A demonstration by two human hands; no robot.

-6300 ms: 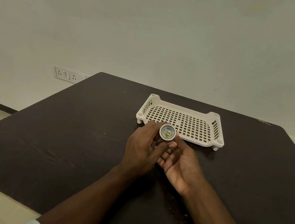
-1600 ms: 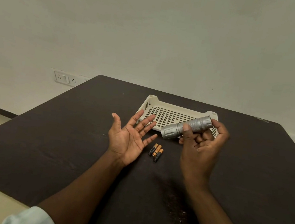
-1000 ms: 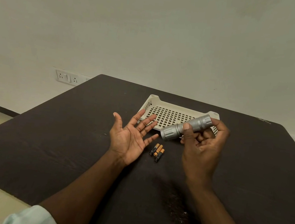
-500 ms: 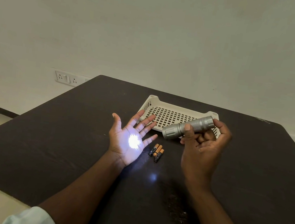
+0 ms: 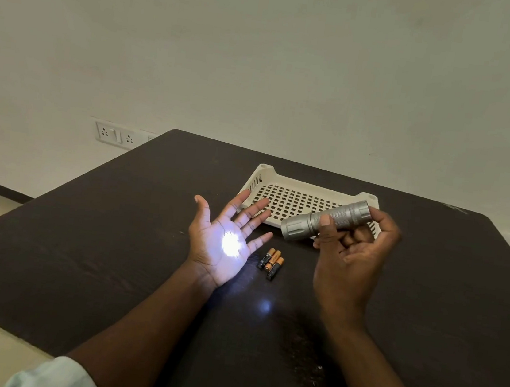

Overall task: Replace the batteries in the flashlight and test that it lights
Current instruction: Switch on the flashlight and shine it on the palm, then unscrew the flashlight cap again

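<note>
While the right hand [image 5: 349, 253] grips the silver flashlight [image 5: 327, 220] above the tabletop [image 5: 97, 238], thumb on top of the barrel and fingers curled under it, the head end points toward 8 o'clock at the left hand [image 5: 225, 241]. Flashlight is lit: bright white spot on the left palm, plus a faint glint on the tabletop at 5 o'clock of that palm. Left hand is held palm up, fingers spread and straight, gripping nothing. 3 batteries [image 5: 271, 263], black and copper, lie side by side, touching, on the tabletop between the 2 hands, just beside the left little finger at its 4 o'clock. White perforated tray [image 5: 292, 194] sits at 12 o'clock of the hands; the flashlight's tail end overlaps its right front corner in view, and I cannot tell whether it touches. Wall socket plate [image 5: 114, 135] at 10 o'clock, off the tabletop's far left corner. Pale sleeve [image 5: 57, 376] on the left arm at the bottom edge.
</note>
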